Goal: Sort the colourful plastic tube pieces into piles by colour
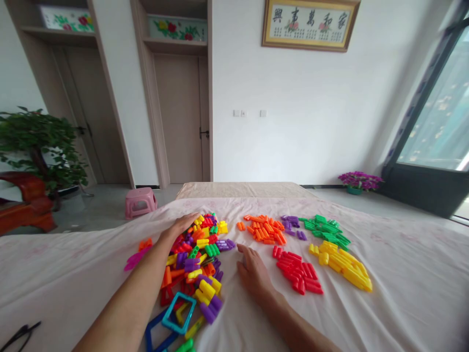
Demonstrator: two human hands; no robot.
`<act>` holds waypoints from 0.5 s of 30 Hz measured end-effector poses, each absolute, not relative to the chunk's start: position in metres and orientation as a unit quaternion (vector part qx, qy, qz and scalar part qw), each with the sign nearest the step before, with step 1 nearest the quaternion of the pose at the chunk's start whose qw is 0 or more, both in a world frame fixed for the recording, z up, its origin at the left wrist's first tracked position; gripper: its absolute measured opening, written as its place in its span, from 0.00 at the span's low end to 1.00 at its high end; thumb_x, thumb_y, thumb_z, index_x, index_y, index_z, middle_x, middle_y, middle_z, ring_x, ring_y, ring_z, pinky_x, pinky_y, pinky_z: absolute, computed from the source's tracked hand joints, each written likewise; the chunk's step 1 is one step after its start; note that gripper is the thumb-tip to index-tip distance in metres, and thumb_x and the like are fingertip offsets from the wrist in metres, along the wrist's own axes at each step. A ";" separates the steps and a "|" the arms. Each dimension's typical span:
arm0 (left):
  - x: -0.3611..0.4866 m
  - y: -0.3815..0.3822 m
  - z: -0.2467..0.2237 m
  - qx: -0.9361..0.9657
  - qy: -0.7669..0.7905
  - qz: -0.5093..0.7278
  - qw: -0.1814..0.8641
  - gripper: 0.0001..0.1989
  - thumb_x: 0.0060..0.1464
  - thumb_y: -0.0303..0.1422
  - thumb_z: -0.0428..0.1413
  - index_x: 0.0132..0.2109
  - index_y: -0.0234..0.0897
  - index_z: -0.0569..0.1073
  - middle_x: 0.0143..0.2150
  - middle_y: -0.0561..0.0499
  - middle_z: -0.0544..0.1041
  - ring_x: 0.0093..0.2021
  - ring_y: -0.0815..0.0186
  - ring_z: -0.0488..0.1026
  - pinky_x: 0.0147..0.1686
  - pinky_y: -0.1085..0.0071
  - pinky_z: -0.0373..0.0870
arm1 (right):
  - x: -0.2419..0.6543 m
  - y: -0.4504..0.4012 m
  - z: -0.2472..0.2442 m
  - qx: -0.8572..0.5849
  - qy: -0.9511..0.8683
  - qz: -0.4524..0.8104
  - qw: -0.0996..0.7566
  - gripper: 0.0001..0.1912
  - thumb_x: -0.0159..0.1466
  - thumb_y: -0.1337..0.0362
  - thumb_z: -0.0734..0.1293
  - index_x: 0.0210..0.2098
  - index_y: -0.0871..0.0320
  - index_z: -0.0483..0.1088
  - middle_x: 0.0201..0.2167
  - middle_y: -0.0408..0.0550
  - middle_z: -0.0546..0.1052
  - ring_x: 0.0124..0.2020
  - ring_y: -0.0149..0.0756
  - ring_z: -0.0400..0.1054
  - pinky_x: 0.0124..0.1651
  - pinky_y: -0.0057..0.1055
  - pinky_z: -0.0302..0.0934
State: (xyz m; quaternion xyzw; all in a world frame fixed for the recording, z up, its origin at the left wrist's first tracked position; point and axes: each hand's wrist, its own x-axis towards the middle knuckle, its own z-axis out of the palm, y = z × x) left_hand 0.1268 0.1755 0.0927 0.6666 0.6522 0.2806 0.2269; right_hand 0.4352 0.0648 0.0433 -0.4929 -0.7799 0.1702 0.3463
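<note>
My left hand (186,223) reaches to the far edge of a mixed pile of coloured plastic pieces (198,249); its fingertips are too small and partly hidden to read. My right hand (251,264) is just right of the pile, low over the cloth, fingers apart and holding nothing. Near it, sorted by colour, lie orange pieces (264,230), red pieces (297,271), purple pieces (291,222), green pieces (326,229) and yellow pieces (344,264). A teal square frame (179,313) and a blue frame (156,332) lie at the pile's near end.
A pale cloth (395,274) covers the work surface. Black glasses (22,336) lie at the near left. Beyond are a pink stool (140,203), a potted plant (40,146), a wooden armrest (25,200) and purple flowers (360,181).
</note>
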 end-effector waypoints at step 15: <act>0.162 0.088 0.122 0.774 0.559 0.235 0.183 0.28 0.55 0.50 0.50 0.55 0.39 0.76 0.61 0.45 0.72 0.62 0.57 0.66 0.63 0.64 0.57 | 0.436 0.070 0.041 -0.503 -0.790 0.144 0.319 0.27 0.58 0.71 0.60 0.58 0.61 0.65 0.54 0.54 0.72 0.57 0.43 0.63 0.61 0.38 0.55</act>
